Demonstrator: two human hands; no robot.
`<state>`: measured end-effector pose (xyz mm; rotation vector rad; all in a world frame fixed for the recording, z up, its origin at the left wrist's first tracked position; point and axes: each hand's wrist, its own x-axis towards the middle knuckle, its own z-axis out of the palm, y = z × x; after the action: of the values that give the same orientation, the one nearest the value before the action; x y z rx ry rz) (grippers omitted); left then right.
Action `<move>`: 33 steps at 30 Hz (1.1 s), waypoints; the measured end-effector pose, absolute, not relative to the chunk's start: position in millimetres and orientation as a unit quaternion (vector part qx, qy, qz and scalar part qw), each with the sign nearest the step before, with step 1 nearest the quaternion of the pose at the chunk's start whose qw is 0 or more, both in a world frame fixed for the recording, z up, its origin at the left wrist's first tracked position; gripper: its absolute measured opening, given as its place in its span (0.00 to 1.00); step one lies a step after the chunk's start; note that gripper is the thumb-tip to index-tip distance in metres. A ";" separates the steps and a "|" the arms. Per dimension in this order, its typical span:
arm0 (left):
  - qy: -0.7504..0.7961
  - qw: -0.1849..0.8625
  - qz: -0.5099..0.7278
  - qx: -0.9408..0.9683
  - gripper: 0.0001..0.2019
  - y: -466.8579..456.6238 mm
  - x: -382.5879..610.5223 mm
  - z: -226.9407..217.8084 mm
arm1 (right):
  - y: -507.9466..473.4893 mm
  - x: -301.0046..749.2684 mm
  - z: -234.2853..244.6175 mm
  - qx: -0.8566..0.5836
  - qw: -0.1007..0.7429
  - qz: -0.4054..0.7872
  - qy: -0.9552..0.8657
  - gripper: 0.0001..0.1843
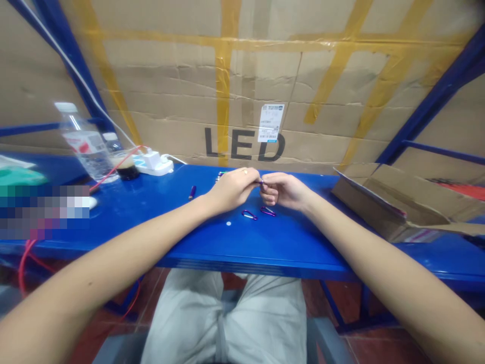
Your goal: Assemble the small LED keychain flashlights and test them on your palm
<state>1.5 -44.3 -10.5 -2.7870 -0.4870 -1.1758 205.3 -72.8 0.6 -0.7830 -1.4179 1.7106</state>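
Above the blue table, my left hand [235, 189] and my right hand [282, 189] meet at the fingertips. Both are closed in a pinch on a small dark purple piece [261, 182], mostly covered by the fingers; its kind cannot be made out. Just below them on the tabletop lie two purple carabiners, the left carabiner [249, 215] and the right carabiner [268, 211]. A small white disc [228, 223] lies nearer the front edge. To the left is a short purple cylinder [192, 192]. Several small battery-like cylinders [219, 177] are partly hidden behind my left hand.
An open cardboard box [367, 202] stands at the right. On the left are a water bottle [85, 144], a bottle of dark liquid [127, 167], a white power strip [161, 167] and a red cable [117, 166]. A large cardboard sheet [170, 96] closes off the back.
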 end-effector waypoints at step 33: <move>-0.351 -0.326 -0.365 -0.799 0.01 -23.3 -9.5 -3.0 | -88.1 193.4 5.8 -0.447 0.207 0.240 -0.837 0.14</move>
<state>-9.5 -23.3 -3.0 -3.2138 -1.4113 -1.4691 193.4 -88.1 5.8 -1.2435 -2.3294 0.6692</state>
